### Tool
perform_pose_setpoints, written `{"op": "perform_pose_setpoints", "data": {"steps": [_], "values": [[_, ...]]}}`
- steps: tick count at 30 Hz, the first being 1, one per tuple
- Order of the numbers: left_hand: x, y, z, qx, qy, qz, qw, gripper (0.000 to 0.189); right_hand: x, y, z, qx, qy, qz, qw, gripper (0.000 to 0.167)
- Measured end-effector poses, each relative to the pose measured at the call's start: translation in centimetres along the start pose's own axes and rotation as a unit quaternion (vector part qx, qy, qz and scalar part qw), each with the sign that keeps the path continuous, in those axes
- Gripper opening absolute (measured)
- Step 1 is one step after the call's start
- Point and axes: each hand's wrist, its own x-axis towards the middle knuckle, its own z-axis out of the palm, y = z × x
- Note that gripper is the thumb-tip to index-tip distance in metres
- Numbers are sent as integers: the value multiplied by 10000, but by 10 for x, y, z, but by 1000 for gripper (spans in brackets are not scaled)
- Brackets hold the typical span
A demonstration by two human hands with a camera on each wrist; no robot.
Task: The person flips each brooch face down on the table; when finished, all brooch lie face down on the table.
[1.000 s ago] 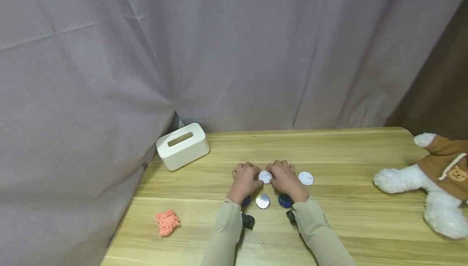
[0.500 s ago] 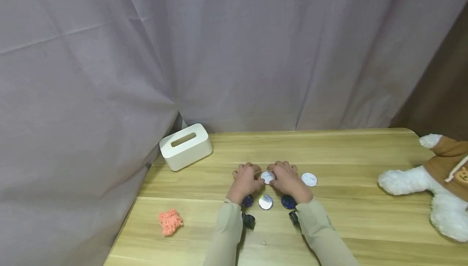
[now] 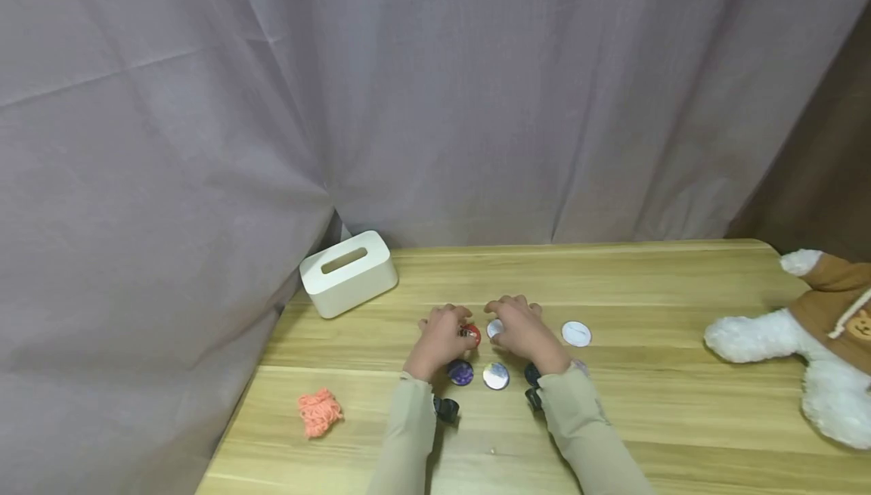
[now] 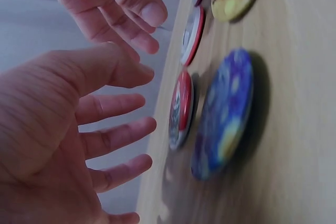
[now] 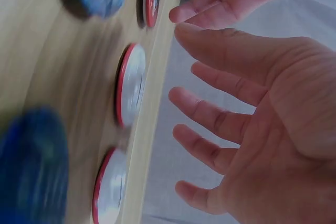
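Observation:
My left hand (image 3: pixel 444 338) is just left of a red-faced button badge (image 3: pixel 471 334). In the left wrist view its fingers (image 4: pixel 118 135) are spread and stand apart from that badge (image 4: pixel 181 109). My right hand (image 3: pixel 522 331) hovers beside a white-backed pin badge (image 3: pixel 494 328), partly hidden by its fingers. Seen from the right wrist, those fingers (image 5: pixel 210 111) are loosely extended, apart from the red-rimmed badge (image 5: pixel 132 85). Another white-backed badge (image 3: pixel 576 334) lies to the right. Nearer lie a purple-blue badge (image 3: pixel 460 372), a blue-and-yellow badge (image 3: pixel 496 375) and a dark blue one (image 3: pixel 531 374), partly covered by the right wrist.
A white tissue box (image 3: pixel 349 274) stands at the back left of the wooden table (image 3: pixel 646 404). Coral yarn (image 3: pixel 320 413) lies front left. A plush toy (image 3: pixel 823 329) in a brown top lies at the right edge. Grey curtain (image 3: pixel 435 102) hangs behind.
Both hands were at the middle white-backed badge. My left hand has moved left and the red-faced badge now shows beside it. The right hand has shifted slightly left, its fingers looser.

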Motion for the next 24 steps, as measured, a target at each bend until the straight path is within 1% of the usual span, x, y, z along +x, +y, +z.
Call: {"op": "perform_pose_setpoints", "data": {"steps": [6, 9, 15, 19, 24], "values": [[-6, -10, -4, -13, 10, -129, 9999, 51, 9, -13, 10, 118, 49, -185, 9997, 50], [-8, -13, -5, -25, 33, -187, 9998, 53, 11, -16, 15, 45, 43, -268, 9996, 49], [-7, -22, 0, -91, -12, -261, 9996, 49, 13, -16, 26, -241, -32, -311, 9992, 37], [-6, -27, 2, -126, 48, -257, 9996, 46, 15, -15, 30, -211, -38, -252, 9995, 34], [-6, -31, 0, -162, 41, -241, 9996, 48, 16, -11, 32, -113, -48, -182, 9998, 35]]}}
